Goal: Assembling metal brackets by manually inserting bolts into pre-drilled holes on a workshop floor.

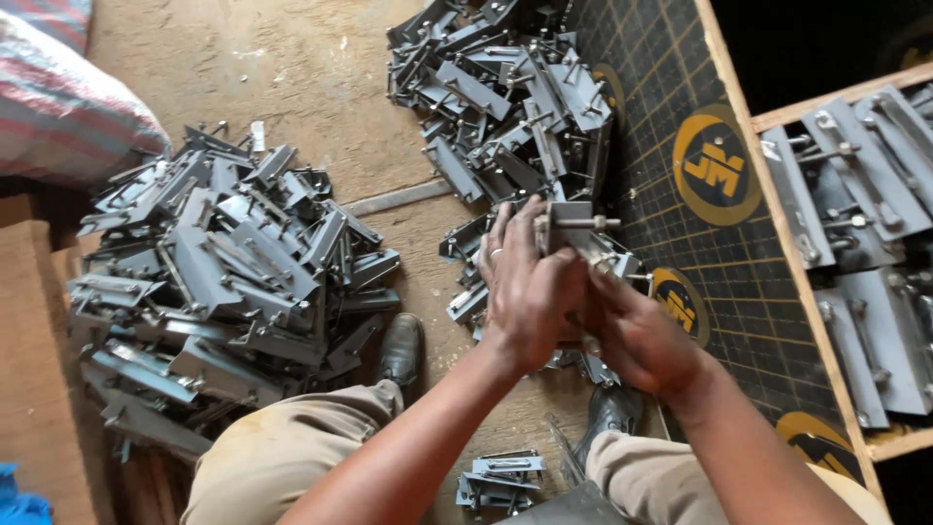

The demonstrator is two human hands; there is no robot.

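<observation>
The left hand (525,292) covers most of the grey metal bracket (573,228) it grips, and the right hand (632,335) hides the part's lower end. The wooden tray (777,117) of brackets is cut off by the right edge. The striped sack (68,97) runs off the left edge.

You're working in a tight pocket: the big pile of brackets (224,282) is crowding your left, a second heap (505,97) is blocking straight ahead, and the patterned board (700,243) is walling your right. Bare floor (292,68) is lying open between the heaps, far left.
</observation>
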